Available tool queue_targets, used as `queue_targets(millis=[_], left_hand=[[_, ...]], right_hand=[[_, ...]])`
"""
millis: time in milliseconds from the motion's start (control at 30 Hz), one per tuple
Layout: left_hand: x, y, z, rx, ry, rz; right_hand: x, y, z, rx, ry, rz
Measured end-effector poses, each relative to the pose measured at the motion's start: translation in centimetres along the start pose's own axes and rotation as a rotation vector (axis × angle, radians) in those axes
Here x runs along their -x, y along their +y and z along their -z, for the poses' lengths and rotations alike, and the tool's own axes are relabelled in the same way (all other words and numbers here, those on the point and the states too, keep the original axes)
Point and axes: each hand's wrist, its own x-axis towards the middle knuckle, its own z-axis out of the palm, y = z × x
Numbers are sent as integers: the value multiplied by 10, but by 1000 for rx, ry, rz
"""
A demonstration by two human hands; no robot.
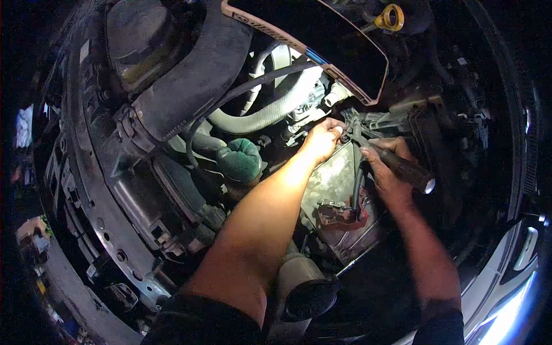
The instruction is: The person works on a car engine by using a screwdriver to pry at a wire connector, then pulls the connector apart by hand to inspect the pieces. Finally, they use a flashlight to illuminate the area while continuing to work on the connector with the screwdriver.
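Note:
In a dark engine bay, my left hand (323, 140) reaches to a cable bundle (356, 127), its fingers pinched at a small part I cannot make out. Just right of it, my right hand (388, 167) has its thumb and fingers closed beside the bundle, around a dark cylindrical object (409, 171) with a pale round end. What that object is, I cannot tell. Beneath both hands lies a grey metal housing (330, 184), with a reddish-brown bracket (343, 217) and cables on it.
A thick black hose (190, 75) and a ribbed grey hose (259, 119) run at upper left. A green cap (239, 160) stands left of my left arm. A flat dark panel with a tan edge (299, 43) hangs above. The yellow dipstick handle (391, 18) is at top right.

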Motion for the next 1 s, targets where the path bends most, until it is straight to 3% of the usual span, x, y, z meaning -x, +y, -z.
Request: queue_targets(millis=[267,567,667,767,867,1000], left_hand=[[6,8,0,-98,26,3],[1,1,1,-40,32,-3],[0,2,0,14,33,23],[2,7,-2,49,42,45],[-3,-1,-2,121,32,32],[-6,-2,-1,146,49,34]], right_hand=[[-2,3,-3,-18,-24,188],[-11,-6,7,-14,-127,102],[-11,5,1,-103,7,190],[-9,3,2,-49,25,156],[-6,-7,3,-17,25,-26],[-7,-5,3,36,74,-28]])
